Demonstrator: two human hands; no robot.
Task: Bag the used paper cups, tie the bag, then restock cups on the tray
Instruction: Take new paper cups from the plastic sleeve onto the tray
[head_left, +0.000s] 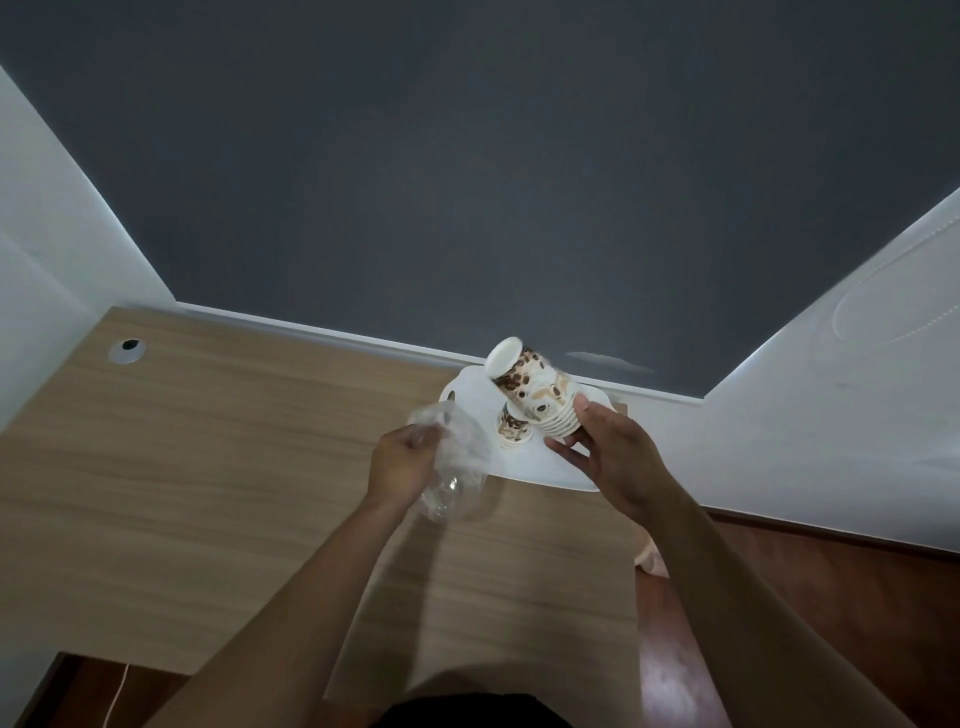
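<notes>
- A person stands at a wooden worktop (218, 467) set in a corner, seen from a camera worn on the head; both bare forearms reach forward.
- The right hand (608, 457) holds a nested stack of paper cups (540, 397) printed with a brown pattern, tilted on its side with its closed base toward the wall. Thumb and fingers (563, 447) are clamped around the rim end.
- The left hand (402, 462) is closed on a crumpled clear plastic bag (457, 467), which hangs down toward the worktop, just beside the stack.
- The bag looks empty (its clear film makes this hard to judge).
- A white tray (561, 467) sits at the worktop's far right edge. A shorter stack of cups (514, 428) stands on it, rims down, under the held stack.
- The step in hand seems to be bagging the held cups. It would go best if the left hand spread the bag's mouth wide first, then the stack slid in base first, kept nested so no cup drops loose.
</notes>
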